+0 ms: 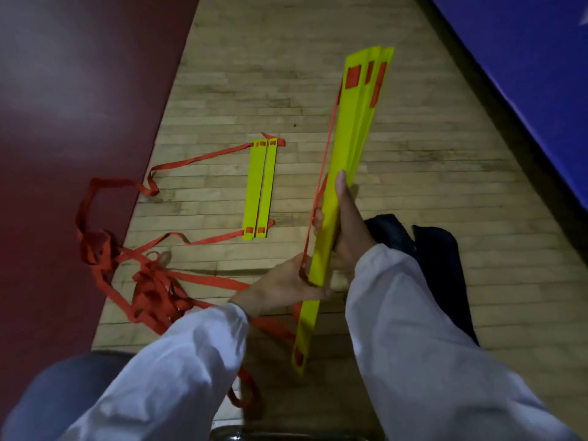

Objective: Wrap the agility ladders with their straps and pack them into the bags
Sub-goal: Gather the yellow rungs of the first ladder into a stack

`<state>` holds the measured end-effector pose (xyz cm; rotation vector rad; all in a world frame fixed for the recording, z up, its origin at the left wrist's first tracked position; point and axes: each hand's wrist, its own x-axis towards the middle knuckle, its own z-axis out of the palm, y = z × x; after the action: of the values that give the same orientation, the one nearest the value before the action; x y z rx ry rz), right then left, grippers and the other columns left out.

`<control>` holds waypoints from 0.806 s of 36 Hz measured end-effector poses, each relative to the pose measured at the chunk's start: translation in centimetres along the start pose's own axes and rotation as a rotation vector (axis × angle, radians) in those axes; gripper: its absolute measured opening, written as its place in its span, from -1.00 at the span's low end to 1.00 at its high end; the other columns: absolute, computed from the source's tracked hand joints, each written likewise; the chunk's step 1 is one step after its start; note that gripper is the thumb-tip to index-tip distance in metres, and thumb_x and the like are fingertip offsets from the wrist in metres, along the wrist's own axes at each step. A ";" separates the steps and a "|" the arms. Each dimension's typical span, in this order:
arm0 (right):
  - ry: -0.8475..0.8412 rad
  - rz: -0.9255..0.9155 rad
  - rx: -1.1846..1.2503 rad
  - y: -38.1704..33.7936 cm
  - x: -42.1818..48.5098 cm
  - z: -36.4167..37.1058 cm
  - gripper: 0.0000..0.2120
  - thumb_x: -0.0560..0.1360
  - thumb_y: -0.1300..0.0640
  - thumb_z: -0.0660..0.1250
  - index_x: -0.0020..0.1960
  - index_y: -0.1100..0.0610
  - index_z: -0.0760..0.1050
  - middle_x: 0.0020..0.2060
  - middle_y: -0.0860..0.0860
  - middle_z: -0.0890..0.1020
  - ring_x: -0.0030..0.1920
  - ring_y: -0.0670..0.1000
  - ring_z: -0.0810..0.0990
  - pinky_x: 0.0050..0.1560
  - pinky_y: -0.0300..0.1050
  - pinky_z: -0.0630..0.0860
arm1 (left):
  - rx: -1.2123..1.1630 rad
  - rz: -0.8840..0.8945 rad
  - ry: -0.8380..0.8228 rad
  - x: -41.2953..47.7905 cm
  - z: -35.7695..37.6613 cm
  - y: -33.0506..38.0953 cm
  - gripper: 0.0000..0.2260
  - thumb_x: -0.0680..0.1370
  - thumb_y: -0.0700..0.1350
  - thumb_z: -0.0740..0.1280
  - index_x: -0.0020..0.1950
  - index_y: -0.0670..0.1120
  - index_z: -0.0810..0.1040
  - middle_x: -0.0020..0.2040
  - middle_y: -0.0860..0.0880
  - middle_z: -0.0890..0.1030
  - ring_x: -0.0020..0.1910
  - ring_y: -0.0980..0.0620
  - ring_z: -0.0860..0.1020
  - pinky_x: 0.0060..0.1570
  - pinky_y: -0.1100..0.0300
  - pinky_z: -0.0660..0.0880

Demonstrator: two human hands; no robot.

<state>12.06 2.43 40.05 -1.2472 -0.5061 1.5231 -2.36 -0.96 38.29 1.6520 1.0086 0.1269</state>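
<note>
A dark red mat (63, 138) covers the left side and meets the left edge of the wooden floor (413, 173). A loose tangle of orange strap (149, 291) lies across that edge, partly on the mat and partly on the boards. From the tangle, two runs of strap lead to two yellow rungs (259, 189) that lie flat and side by side near the middle of the floor, well apart from both hands.

At the bottom left a knee in blue cloth (63, 393) shows, with a white sleeve (165, 370) crossing above it. The left hand (286, 288) reaches in from that sleeve to the lower part of the bundle of yellow rungs (346, 148). Its thumb lies on the strap-side edge and its fingers go under the bundle, so it pinches the bundle and the strap running along it.

The bundle is held off the floor, slanting from the near edge up toward the far right, with its far ends fanned slightly apart. The right hand (346, 227) grips it just above the left hand: the thumb lies straight along the top face and the fingers curl round behind, their tips showing at the left edge.

Just right of that hand, dark bags (439, 256) lie on the floor. A blue mat (525, 74) lines the floor's far right edge.
</note>
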 end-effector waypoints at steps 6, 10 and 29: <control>-0.010 -0.002 0.100 -5.5 -3.1 1.4 -0.41 0.48 -0.43 0.10 -0.39 0.07 0.35 -0.54 -0.01 0.37 -0.51 -0.04 0.33 -0.43 -0.17 0.25 | 0.103 0.059 0.077 -2.2 -1.0 4.5 -0.79 0.45 -0.04 0.50 -0.15 0.10 0.46 -0.27 0.13 0.55 -0.29 0.28 0.50 -0.30 0.38 0.38; -0.112 -0.005 0.215 -8.8 -6.9 1.9 -0.48 0.57 -0.30 0.10 -0.22 0.13 0.47 -0.43 0.04 0.54 -0.42 -0.01 0.53 -0.28 -0.13 0.43 | 0.070 0.090 0.079 -4.9 -2.1 8.1 -0.74 0.53 -0.13 0.42 -0.31 0.00 0.42 -0.56 0.11 0.46 -0.56 0.26 0.42 -0.48 0.41 0.32; -0.233 -0.076 -0.265 -4.7 -18.5 4.7 -0.73 0.55 -0.03 0.32 0.06 0.17 0.59 -0.20 0.01 0.68 -0.15 -0.05 0.65 -0.07 -0.16 0.56 | -0.205 0.146 0.286 -12.0 -6.8 15.2 -0.75 0.60 -0.08 0.29 -0.25 -0.14 0.46 -0.54 -0.01 0.46 -0.60 0.10 0.42 -0.55 0.31 0.35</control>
<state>8.24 -11.08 53.81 -1.2388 -0.9228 1.5820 -5.44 -3.77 58.41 1.5441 1.0488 0.5595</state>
